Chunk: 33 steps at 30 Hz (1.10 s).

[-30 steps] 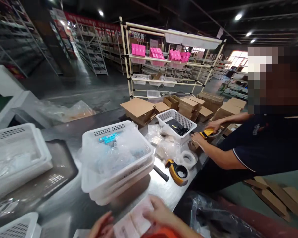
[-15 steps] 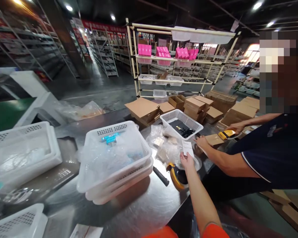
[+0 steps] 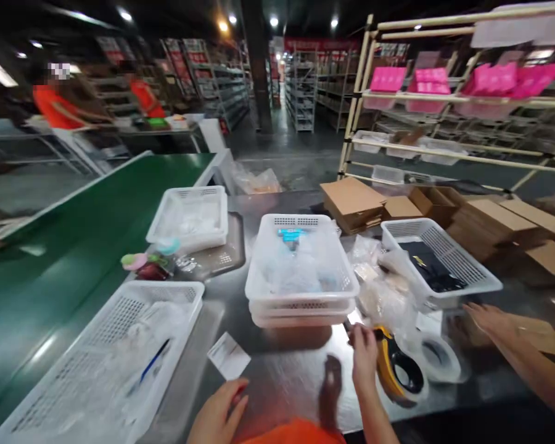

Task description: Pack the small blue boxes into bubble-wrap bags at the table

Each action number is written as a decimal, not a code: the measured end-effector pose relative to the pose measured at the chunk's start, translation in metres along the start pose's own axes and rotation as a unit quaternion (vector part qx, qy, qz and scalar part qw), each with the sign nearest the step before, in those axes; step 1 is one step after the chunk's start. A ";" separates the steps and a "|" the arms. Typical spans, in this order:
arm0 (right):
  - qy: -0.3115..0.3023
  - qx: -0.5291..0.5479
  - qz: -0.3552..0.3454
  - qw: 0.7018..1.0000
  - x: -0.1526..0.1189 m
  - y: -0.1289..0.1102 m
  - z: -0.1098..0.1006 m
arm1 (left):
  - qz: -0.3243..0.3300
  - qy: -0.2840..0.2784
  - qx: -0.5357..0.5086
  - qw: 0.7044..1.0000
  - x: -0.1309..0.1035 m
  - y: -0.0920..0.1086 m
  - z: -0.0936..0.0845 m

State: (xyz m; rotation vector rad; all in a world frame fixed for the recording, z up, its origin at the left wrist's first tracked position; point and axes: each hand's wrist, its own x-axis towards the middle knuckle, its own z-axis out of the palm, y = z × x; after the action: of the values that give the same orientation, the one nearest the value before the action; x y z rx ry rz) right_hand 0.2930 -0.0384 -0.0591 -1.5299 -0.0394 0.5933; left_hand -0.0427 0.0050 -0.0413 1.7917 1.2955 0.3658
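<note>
Lying on the metal table [image 3: 282,376] before my loosely spread left hand [image 3: 219,412] is a squarish white paper [image 3: 229,356], faintly printed; whether my right hand [image 3: 365,351] pinches anything, I cannot tell.

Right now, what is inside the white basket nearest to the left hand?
In the white basket I see crumpled translucent plastic, with a thin blue pen-like stick over it. Whatever the plastic covers cannot be seen, and the frame cuts off the near end.
</note>
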 end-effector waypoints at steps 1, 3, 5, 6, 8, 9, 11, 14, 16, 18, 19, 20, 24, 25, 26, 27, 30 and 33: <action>0.008 -0.021 -0.072 0.997 -0.001 -0.014 0.007 | -0.012 0.031 -0.011 0.999 0.006 0.006 -0.004; 0.026 -0.065 -0.213 0.975 0.001 -0.047 0.025 | -0.027 0.087 -0.045 0.995 0.020 0.017 -0.013; 0.020 -0.122 -0.290 0.949 0.012 -0.081 0.043 | -0.027 0.129 -0.082 0.988 0.036 0.029 -0.024; 0.006 -0.165 -0.307 0.937 0.020 -0.095 0.052 | -0.024 0.142 -0.097 0.985 0.045 0.035 -0.029; -0.039 -0.278 -0.301 0.911 0.042 -0.116 0.068 | -0.014 0.156 -0.123 0.980 0.060 0.046 -0.037; -0.062 -0.330 -0.284 0.898 0.054 -0.122 0.074 | -0.011 0.157 -0.135 0.978 0.066 0.051 -0.039; -0.100 -0.394 -0.244 0.881 0.078 -0.129 0.082 | -0.007 0.151 -0.155 0.976 0.075 0.058 -0.040; -0.121 -0.410 -0.212 0.879 0.100 -0.128 0.086 | -0.012 0.126 -0.174 0.976 0.078 0.059 -0.033; -0.142 -0.411 -0.187 0.881 0.105 -0.124 0.085 | -0.019 0.105 -0.184 0.977 0.077 0.054 -0.028; -0.175 -0.403 -0.156 0.885 0.105 -0.120 0.085 | -0.028 0.094 -0.193 0.976 0.076 0.047 -0.026; -0.189 -0.395 -0.142 0.888 0.105 -0.119 0.085 | -0.031 0.094 -0.196 0.976 0.075 0.043 -0.025; -0.199 -0.386 -0.130 0.892 0.104 -0.117 0.086 | -0.035 0.097 -0.198 0.975 0.076 0.040 -0.026; -0.219 -0.358 -0.092 0.903 0.103 -0.117 0.089 | -0.068 0.102 -0.268 0.956 0.087 0.043 -0.029; -0.223 -0.352 -0.088 0.905 0.101 -0.118 0.089 | -0.078 0.096 -0.306 0.944 0.091 0.049 -0.030; -0.225 -0.344 -0.090 0.907 0.099 -0.118 0.089 | -0.087 0.087 -0.347 0.930 0.097 0.055 -0.031; -0.223 -0.335 -0.097 0.910 0.097 -0.118 0.088 | -0.094 0.073 -0.387 0.914 0.102 0.063 -0.033; -0.212 -0.299 -0.119 0.923 0.084 -0.118 0.082 | -0.105 0.021 -0.414 0.904 0.117 0.085 -0.040; -0.199 -0.257 -0.086 0.942 0.069 -0.119 0.075 | -0.076 0.061 -0.313 0.945 0.121 0.100 -0.050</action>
State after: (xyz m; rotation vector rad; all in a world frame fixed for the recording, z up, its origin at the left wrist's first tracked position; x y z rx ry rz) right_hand 0.3634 0.0659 0.0350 -1.8566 -0.6789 0.7831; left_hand 0.0366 0.1271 0.0358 1.1417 1.2134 0.7194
